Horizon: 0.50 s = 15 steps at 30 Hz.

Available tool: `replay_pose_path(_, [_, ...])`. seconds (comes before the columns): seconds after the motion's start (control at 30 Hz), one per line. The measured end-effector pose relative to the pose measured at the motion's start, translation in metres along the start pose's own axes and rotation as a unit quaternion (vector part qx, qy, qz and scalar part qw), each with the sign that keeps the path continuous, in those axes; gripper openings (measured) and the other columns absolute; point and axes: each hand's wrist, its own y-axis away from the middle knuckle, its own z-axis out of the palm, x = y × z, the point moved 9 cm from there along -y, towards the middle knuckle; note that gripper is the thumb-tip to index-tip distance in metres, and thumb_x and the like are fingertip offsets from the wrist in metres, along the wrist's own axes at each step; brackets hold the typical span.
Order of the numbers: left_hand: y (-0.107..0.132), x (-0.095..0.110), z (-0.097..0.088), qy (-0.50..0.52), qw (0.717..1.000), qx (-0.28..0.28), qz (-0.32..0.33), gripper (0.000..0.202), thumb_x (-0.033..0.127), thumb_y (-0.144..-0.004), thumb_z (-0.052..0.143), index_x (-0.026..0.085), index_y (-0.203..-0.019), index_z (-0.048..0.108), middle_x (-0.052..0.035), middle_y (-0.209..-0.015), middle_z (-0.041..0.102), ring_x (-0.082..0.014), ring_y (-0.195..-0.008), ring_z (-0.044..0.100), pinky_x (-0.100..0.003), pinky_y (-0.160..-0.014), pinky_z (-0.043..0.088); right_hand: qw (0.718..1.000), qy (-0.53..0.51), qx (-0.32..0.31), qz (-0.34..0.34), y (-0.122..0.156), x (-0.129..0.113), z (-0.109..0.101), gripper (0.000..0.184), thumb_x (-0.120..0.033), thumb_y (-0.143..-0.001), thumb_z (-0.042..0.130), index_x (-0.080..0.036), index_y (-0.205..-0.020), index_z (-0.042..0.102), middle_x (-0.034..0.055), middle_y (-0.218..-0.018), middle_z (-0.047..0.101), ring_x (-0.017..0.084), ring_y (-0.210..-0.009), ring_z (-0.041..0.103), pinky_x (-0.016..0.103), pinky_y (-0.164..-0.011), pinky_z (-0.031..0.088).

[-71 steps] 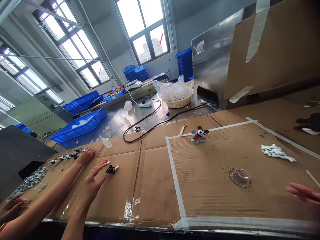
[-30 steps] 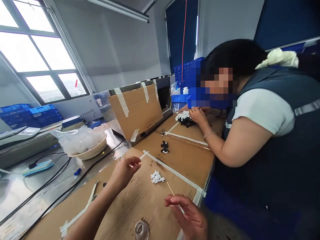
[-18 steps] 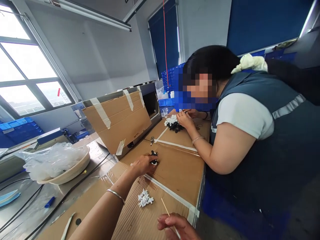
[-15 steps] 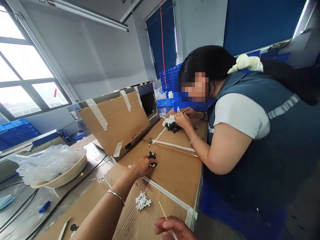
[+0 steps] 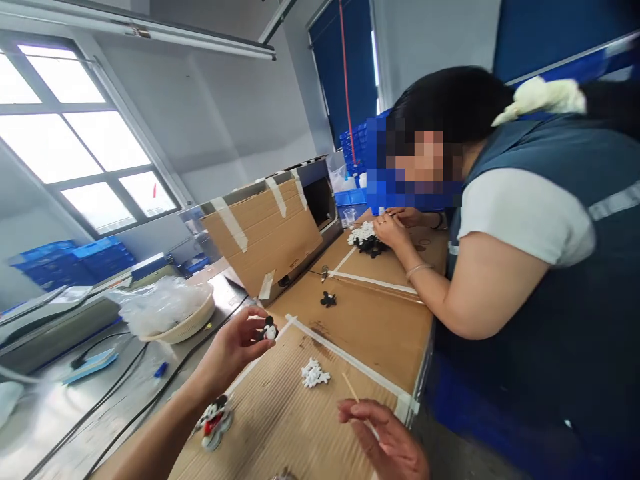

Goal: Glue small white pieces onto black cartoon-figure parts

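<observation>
Left hand raised, cradling small figurine, right hand pinching wooden stick

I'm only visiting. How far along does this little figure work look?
One whole Mickey Mouse figurine already sits on the cardboard. In hand, the left hand holds a small black-and-white piece, and the right hand holds a wooden stick. Still lying out are a heap of white pieces and a black piece, so it looks partway through.
</observation>
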Motion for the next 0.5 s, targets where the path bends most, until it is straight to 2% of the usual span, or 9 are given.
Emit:
replay_pose_path(0.07, [0.044,0.004,-0.02,0.089,0.994,0.047,-0.031,0.043,0.038,-0.075,0.075,0.023,-0.107,0.051,-0.0073,-0.102,0.071,-0.0198,-0.091,0.068,-0.031,-0.077,0.053,0.999,0.023,-0.031,-0.009,-0.001,-0.002,0.001,0.011,-0.032,-0.085,0.074,-0.022,-0.088,0.074,0.0061,-0.084,0.075,0.018,-0.079,0.073,0.025,-0.081,0.061])
replay_pose_path(0.13, [0.09,0.002,-0.035,0.177,0.976,0.11,-0.069,0.052,0.029,-0.067,0.083,0.024,-0.111,0.057,-0.008,-0.105,0.073,-0.0218,-0.093,0.069,-0.032,-0.079,0.054,0.996,0.046,-0.068,-0.026,-0.002,-0.005,0.004,0.009,-0.028,-0.085,0.072,-0.022,-0.092,0.074,0.0067,-0.088,0.076,0.019,-0.082,0.074,0.026,-0.084,0.061])
replay_pose_path(0.23, [0.155,-0.008,-0.043,0.248,0.944,0.196,-0.096,0.062,0.022,-0.062,0.087,0.025,-0.119,0.061,-0.0078,-0.103,0.074,-0.0243,-0.091,0.071,-0.034,-0.082,0.056,0.993,0.06,-0.088,-0.048,-0.003,-0.009,0.006,0.009,-0.024,-0.086,0.07,-0.021,-0.094,0.073,0.0066,-0.093,0.076,0.018,-0.082,0.075,0.024,-0.083,0.062])
replay_pose_path(0.3, [0.192,-0.017,-0.04,0.282,0.923,0.243,-0.101,0.055,0.021,-0.063,0.087,0.024,-0.114,0.066,-0.0081,-0.101,0.075,-0.025,-0.088,0.072,-0.035,-0.082,0.057,0.991,0.066,-0.1,-0.054,-0.002,-0.011,0.009,0.009,-0.023,-0.086,0.069,-0.021,-0.095,0.072,0.0056,-0.094,0.076,0.016,-0.083,0.075,0.021,-0.083,0.061])
replay_pose_path(0.37, [0.223,-0.03,-0.031,0.319,0.899,0.278,-0.111,0.051,0.022,-0.06,0.088,0.023,-0.107,0.069,-0.0086,-0.1,0.075,-0.0248,-0.084,0.072,-0.034,-0.075,0.059,0.99,0.074,-0.109,-0.051,0.001,-0.011,0.011,0.009,-0.022,-0.086,0.07,-0.021,-0.095,0.072,0.0047,-0.094,0.076,0.014,-0.084,0.074,0.019,-0.085,0.06])
replay_pose_path(0.5, [0.269,-0.063,-0.006,0.401,0.839,0.341,-0.136,0.053,0.032,-0.061,0.089,0.024,-0.109,0.066,-0.0081,-0.099,0.074,-0.0226,-0.077,0.072,-0.032,-0.065,0.06,0.991,0.076,-0.106,-0.042,0.004,-0.007,0.01,0.01,-0.023,-0.085,0.072,-0.021,-0.095,0.072,0.0036,-0.095,0.076,0.013,-0.084,0.073,0.02,-0.088,0.059])
